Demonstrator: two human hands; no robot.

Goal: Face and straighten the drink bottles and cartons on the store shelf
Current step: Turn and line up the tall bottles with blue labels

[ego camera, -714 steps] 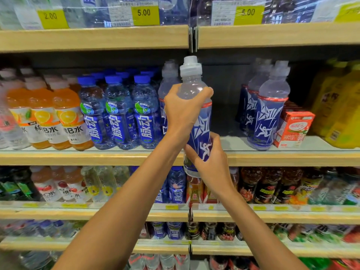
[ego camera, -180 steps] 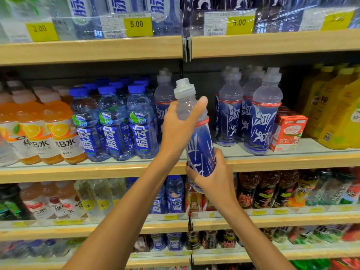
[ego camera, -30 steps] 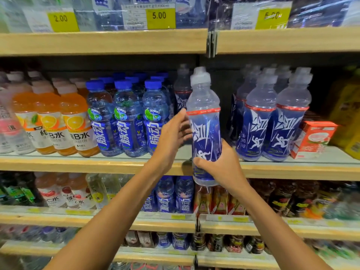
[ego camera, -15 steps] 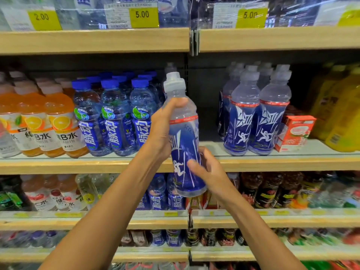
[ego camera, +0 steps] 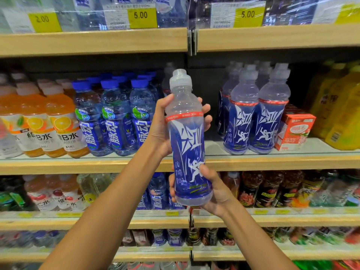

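The fingers (ego camera: pixel 206 109) of my left hand (ego camera: pixel 160 131) are curled round the clear shoulder of a tall plastic sports-drink bottle (ego camera: pixel 187 145) with a translucent white cap and a deep-blue label. Their tips show past its right side, and my thumb lies up along its left. My right hand (ego camera: pixel 217 193) cups the base from below, thumb pressed on the label's white running figure, the other fingers wrapped behind. I hold the bottle nearly upright in the air, in front of the wooden-edged middle shelf (ego camera: pixel 272 162). Its label faces me, level with a gap in the row.

Right of that gap stand matching blue-labelled bottles (ego camera: pixel 270 117) in files. Just beside them is a red-and-white drink carton (ego camera: pixel 294 129) turned at an angle, then yellow bottles (ego camera: pixel 342 114). Left of the gap are blue-capped water bottles (ego camera: pixel 115 117) and white-capped orange-drink bottles (ego camera: pixel 60 121). Yellow price tags (ego camera: pixel 141 15) sit along the shelf above.
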